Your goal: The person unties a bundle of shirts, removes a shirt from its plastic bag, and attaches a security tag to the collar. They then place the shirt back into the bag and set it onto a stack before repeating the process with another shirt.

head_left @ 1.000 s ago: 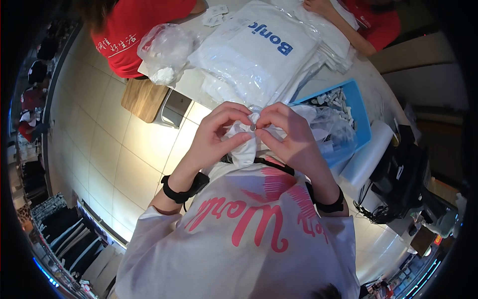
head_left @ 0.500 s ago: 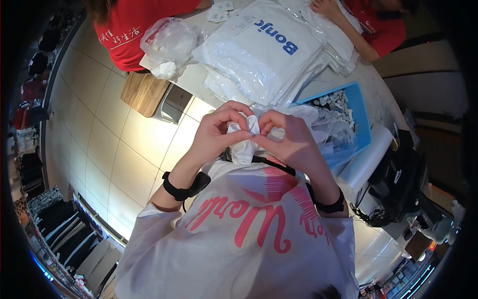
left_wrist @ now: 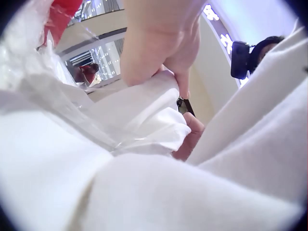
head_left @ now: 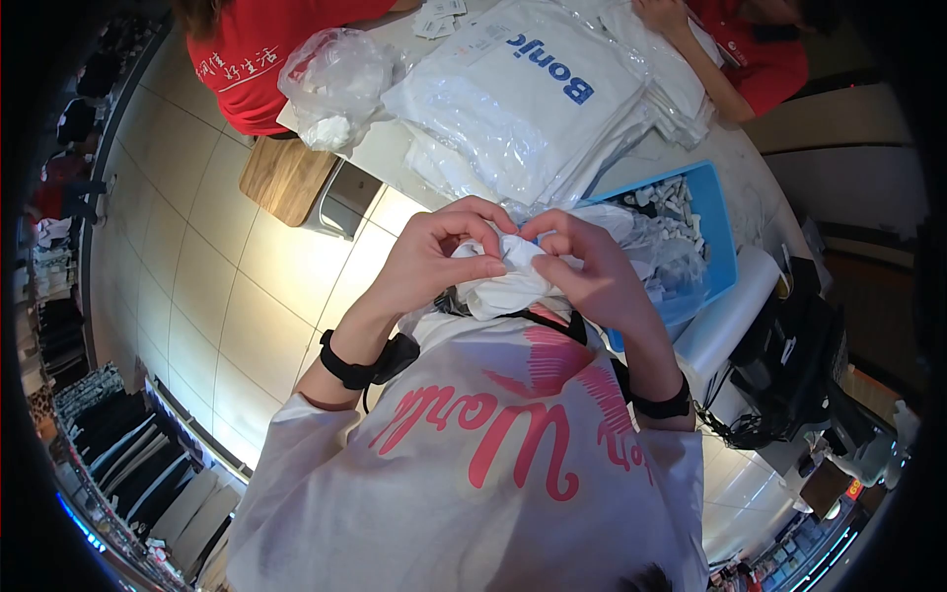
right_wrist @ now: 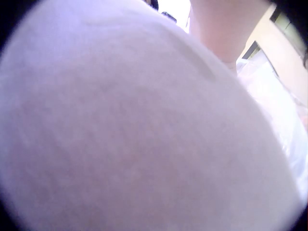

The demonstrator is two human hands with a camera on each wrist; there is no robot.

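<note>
Head view, crumpled white cloth (head_left: 508, 281), finger-pinched

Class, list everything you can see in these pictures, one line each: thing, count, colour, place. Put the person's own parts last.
white cloth: one, white, bunched at the chest between both hands.
bagged garments: one stack, white with blue lettering, ahead of the hands.
plastic bag: one, clear with white contents, left of the stack.
tray: one, blue, holding small white pieces, right of the hands.
stool: one, wooden, on the tiled floor at left.
people in red shirts: two, beyond the stack, at left and right.
wrist straps: two, black, one on each wrist.
left hand: one, pinches the white cloth.
right hand: one, pinches the white cloth.
</note>
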